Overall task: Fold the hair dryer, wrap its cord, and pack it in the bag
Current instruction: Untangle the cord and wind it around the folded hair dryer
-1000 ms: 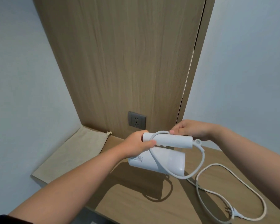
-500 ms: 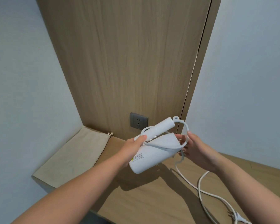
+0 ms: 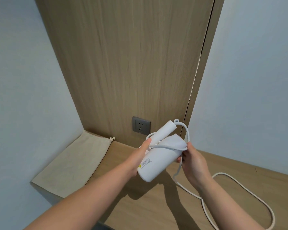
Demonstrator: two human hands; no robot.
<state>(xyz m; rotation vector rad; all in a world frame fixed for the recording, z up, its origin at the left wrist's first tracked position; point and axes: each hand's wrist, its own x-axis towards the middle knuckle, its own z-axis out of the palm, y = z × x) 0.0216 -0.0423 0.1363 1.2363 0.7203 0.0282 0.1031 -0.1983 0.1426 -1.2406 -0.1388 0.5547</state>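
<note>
— From the head camera, where is the hair dryer (image 3: 158, 161)?

— In the air, just below and to the right of the socket (image 3: 141, 125). It is white, and its handle (image 3: 164, 131) is folded against the body and points up toward the socket's right edge.

— What is holding it?

— The person's left hand (image 3: 140, 156) grips the body from the side nearer the socket, with the thumb pressed at the base of the handle. The right hand (image 3: 192, 161) is on the side farther from the socket. Its fingers are curled round the cord (image 3: 239, 186), holding it against the end of the dryer.

— And how does the cord run?

— One turn crosses the dryer's body, and another arcs from the tip of the handle down to the right hand. The rest drops to the wooden desk (image 3: 156, 209) and lies in a wide loop well down and right of the socket. The plug cannot be made out.

— The bag (image 3: 73, 161)?

— It is beige cloth and lies flat on the desk, to the left of and below the socket. Its drawstring end is the part closest to the socket, and neither hand touches it.

— And behind all that?

— The socket is set in a wood panel (image 3: 131, 63).
</note>
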